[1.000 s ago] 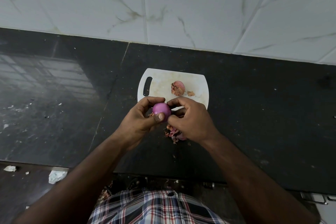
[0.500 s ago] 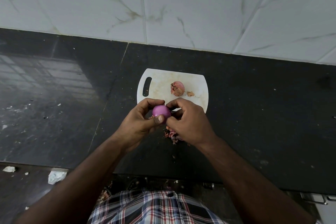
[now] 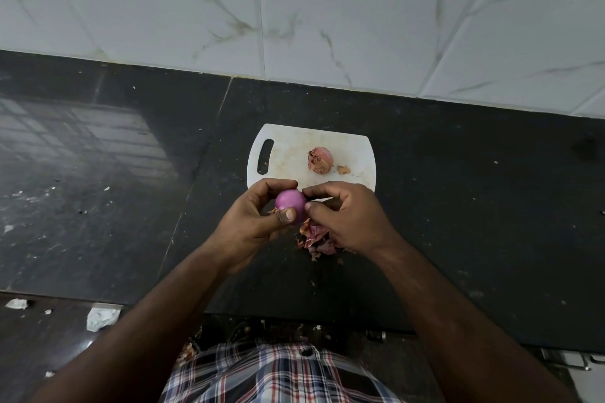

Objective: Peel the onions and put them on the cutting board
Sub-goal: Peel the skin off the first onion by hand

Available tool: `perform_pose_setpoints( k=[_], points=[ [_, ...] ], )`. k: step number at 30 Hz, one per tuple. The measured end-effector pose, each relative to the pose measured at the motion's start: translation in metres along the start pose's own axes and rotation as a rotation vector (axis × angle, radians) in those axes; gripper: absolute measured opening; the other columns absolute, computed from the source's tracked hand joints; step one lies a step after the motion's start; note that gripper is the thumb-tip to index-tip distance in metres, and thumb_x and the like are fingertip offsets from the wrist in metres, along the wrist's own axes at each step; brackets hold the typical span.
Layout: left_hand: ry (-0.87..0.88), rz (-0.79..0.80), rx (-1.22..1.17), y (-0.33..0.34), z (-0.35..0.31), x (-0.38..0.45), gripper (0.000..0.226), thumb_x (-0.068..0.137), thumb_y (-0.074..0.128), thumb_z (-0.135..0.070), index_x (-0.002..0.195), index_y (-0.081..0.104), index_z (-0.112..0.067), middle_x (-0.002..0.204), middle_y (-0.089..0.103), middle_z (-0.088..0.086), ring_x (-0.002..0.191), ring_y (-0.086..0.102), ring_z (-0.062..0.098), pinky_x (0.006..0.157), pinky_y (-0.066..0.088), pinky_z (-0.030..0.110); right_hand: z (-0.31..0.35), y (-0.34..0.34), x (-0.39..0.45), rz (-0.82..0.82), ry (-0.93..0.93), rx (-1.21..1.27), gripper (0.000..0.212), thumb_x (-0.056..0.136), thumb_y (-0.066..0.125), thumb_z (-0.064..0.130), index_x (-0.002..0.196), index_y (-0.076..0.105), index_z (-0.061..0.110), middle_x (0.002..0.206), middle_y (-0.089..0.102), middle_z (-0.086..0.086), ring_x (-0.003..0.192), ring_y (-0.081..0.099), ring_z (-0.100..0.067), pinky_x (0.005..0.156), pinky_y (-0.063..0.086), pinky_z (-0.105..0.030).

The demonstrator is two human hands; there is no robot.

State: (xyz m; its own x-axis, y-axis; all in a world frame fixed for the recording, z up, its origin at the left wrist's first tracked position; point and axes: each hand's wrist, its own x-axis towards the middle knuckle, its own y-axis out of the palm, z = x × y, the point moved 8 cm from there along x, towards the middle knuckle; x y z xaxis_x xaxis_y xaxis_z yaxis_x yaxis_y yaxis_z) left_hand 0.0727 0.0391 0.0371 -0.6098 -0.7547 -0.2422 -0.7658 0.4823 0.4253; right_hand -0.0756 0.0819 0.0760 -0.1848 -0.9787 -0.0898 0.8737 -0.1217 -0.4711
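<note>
- The smooth, glossy purple peeled onion sat up off the table, held between both hands just in front of the near edge of the cutting board.
- The left hand was curled round it, fingers over the far side and thumb pressed across the near side.
- The right hand met it from the other side, thumb and forefinger pinching at the onion's right flank, the other fingers curled underneath.
- Directly below the right hand lay a small heap of papery pink and brown onion skins on the table, partly hidden by the hand.
- Beyond the hands was the white plastic cutting board with a slotted handle at its left end, lying flat on the table.
- On the board rested a second onion still wearing dry brownish-pink skin, well apart from the held one, with a loose brown scrap of skin just beside it to the right.
- The table was a dark, polished black stone slab, dotted with pale specks and crumbs, with a seam running down its left half.
- Behind it rose a wall of large white marble-veined tiles.
- Torn bits of white paper lay near the table's front left edge.
- At the bottom showed the person's plaid shirt in white, blue and red.
</note>
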Motion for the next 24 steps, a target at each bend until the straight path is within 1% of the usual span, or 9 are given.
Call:
perform_pose_setpoints(
  k=[3, 4, 6, 8, 11, 13, 17, 22, 24],
  points=[
    [0.006, -0.009, 0.040, 0.001, 0.000, 0.000, 0.047, 0.074, 0.075, -0.002, 0.118, 0.062, -0.011, 0.129, 0.058, 0.014, 0.086, 0.071, 0.017, 0.070, 0.059, 0.024, 0.002, -0.001, -0.001, -0.009, 0.000, -0.030, 0.028, 0.088, 0.069, 0.018, 0.115, 0.075, 0.021, 0.102, 0.076, 0.009, 0.089, 0.071, -0.003, 0.083, 0.061, -0.032],
    [0.010, -0.005, 0.067, 0.000, 0.001, 0.000, 0.047, 0.075, 0.079, -0.004, 0.118, 0.063, -0.012, 0.131, 0.058, 0.014, 0.085, 0.070, 0.017, 0.070, 0.059, 0.024, 0.003, -0.001, -0.001, -0.011, -0.007, -0.047, 0.029, 0.087, 0.070, 0.018, 0.115, 0.075, 0.020, 0.102, 0.076, 0.009, 0.088, 0.071, -0.003, 0.082, 0.061, -0.030],
    [0.020, 0.006, 0.125, -0.002, 0.003, 0.002, 0.050, 0.071, 0.089, -0.016, 0.116, 0.067, -0.019, 0.132, 0.060, 0.011, 0.095, 0.068, 0.024, 0.080, 0.059, 0.035, 0.005, -0.001, -0.002, -0.026, -0.020, -0.071, 0.030, 0.084, 0.071, 0.019, 0.114, 0.075, 0.020, 0.101, 0.076, 0.007, 0.087, 0.070, -0.004, 0.081, 0.061, -0.029],
    [0.025, 0.002, 0.156, -0.005, 0.006, 0.003, 0.057, 0.062, 0.093, -0.026, 0.113, 0.069, -0.024, 0.130, 0.062, 0.007, 0.103, 0.065, 0.032, 0.090, 0.057, 0.044, 0.007, 0.000, -0.002, -0.036, -0.021, -0.082, 0.030, 0.083, 0.072, 0.020, 0.113, 0.075, 0.019, 0.100, 0.076, 0.006, 0.086, 0.070, -0.005, 0.080, 0.061, -0.029],
    [0.036, 0.007, 0.194, -0.006, 0.005, 0.005, 0.059, 0.060, 0.094, -0.031, 0.113, 0.069, -0.026, 0.131, 0.061, 0.005, 0.115, 0.062, 0.040, 0.100, 0.050, 0.055, 0.007, 0.002, -0.002, -0.040, -0.022, -0.099, 0.030, 0.083, 0.071, 0.020, 0.113, 0.075, 0.019, 0.100, 0.076, 0.005, 0.087, 0.070, -0.007, 0.079, 0.061, -0.029],
    [0.041, 0.012, 0.218, -0.004, 0.005, 0.006, 0.057, 0.061, 0.093, -0.027, 0.113, 0.069, -0.027, 0.132, 0.060, 0.005, 0.116, 0.062, 0.037, 0.098, 0.052, 0.050, 0.007, 0.002, -0.002, -0.036, -0.022, -0.105, 0.030, 0.084, 0.071, 0.019, 0.114, 0.074, 0.019, 0.101, 0.075, 0.004, 0.088, 0.070, -0.007, 0.079, 0.060, -0.027],
    [0.021, 0.023, 0.198, -0.001, 0.006, 0.003, 0.052, 0.062, 0.090, -0.021, 0.111, 0.070, -0.027, 0.130, 0.061, 0.006, 0.106, 0.065, 0.028, 0.086, 0.056, 0.037, 0.002, -0.001, 0.000, -0.053, -0.008, -0.117, 0.028, 0.086, 0.068, 0.013, 0.112, 0.074, 0.020, 0.102, 0.075, 0.005, 0.090, 0.069, -0.004, 0.082, 0.060, -0.026],
    [0.027, -0.012, 0.179, 0.000, 0.001, 0.002, 0.051, 0.070, 0.087, -0.008, 0.116, 0.066, -0.020, 0.131, 0.060, 0.008, 0.079, 0.068, 0.012, 0.065, 0.054, 0.018, -0.012, -0.006, 0.001, -0.065, 0.070, 0.087, 0.022, 0.086, 0.063, 0.013, 0.098, 0.076, 0.025, 0.095, 0.076, 0.009, 0.091, 0.073, -0.011, 0.084, 0.062, -0.043],
    [0.035, -0.029, 0.170, -0.001, 0.000, 0.003, 0.052, 0.070, 0.086, -0.008, 0.116, 0.066, -0.020, 0.130, 0.060, 0.009, 0.081, 0.069, 0.013, 0.066, 0.055, 0.019, -0.015, -0.006, 0.000, -0.076, 0.071, 0.132, 0.019, 0.086, 0.067, 0.018, 0.101, 0.077, 0.024, 0.095, 0.076, 0.008, 0.091, 0.073, -0.012, 0.084, 0.061, -0.046]
  ],
)
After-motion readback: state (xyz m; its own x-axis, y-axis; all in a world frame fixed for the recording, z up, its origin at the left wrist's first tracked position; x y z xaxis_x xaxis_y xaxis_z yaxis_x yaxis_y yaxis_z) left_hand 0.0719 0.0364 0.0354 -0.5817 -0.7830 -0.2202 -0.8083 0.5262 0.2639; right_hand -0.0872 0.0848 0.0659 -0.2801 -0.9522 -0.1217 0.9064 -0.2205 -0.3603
